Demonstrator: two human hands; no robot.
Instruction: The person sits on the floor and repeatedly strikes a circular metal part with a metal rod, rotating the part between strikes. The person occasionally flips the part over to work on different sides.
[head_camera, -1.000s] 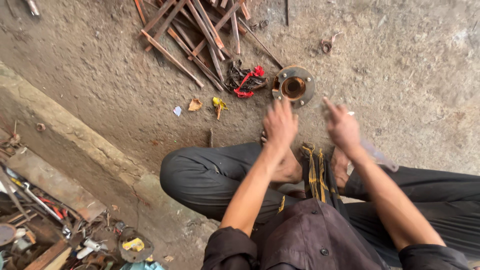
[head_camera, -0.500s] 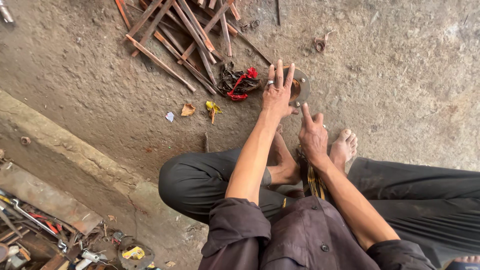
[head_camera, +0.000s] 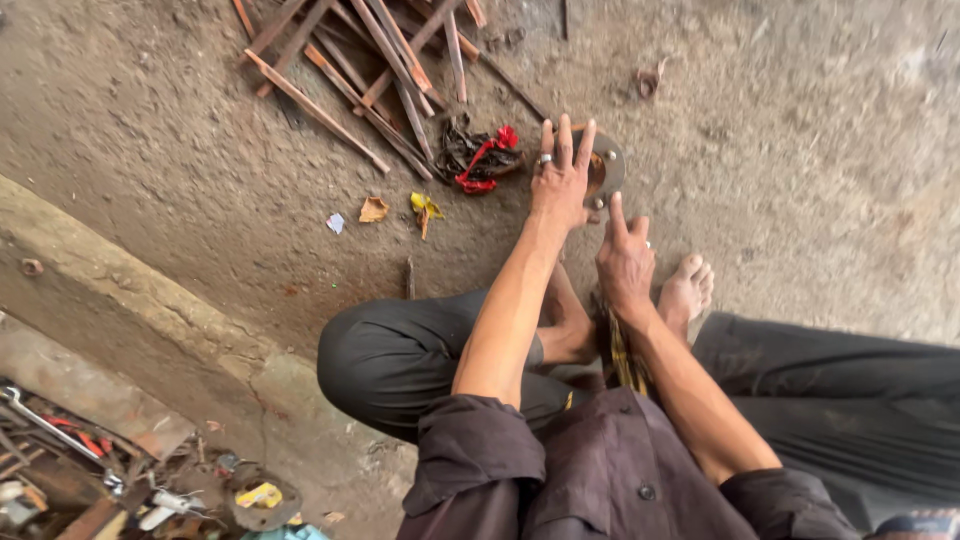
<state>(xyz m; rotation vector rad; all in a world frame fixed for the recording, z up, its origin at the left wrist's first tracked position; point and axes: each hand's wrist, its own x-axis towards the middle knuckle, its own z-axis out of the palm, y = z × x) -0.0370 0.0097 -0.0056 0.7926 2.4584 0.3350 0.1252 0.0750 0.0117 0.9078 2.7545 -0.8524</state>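
Left hand (head_camera: 562, 182): my fingers were spread flat over the flange (head_camera: 606, 168), gripping nothing.
Right hand (head_camera: 625, 262): loosely open, forefinger up, empty, just short of the flange.
Flange: round, rusty, on the ground ahead of my foot (head_camera: 687, 292).
Nearby: red rag (head_camera: 488, 160) beside it, rods (head_camera: 370, 60) beyond.

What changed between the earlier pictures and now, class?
The left hand reached forward and now lies spread on the round rusty metal flange; it hovered short of it before. The right hand drew back towards the bare foot. The rusty rods and red rag stayed put.
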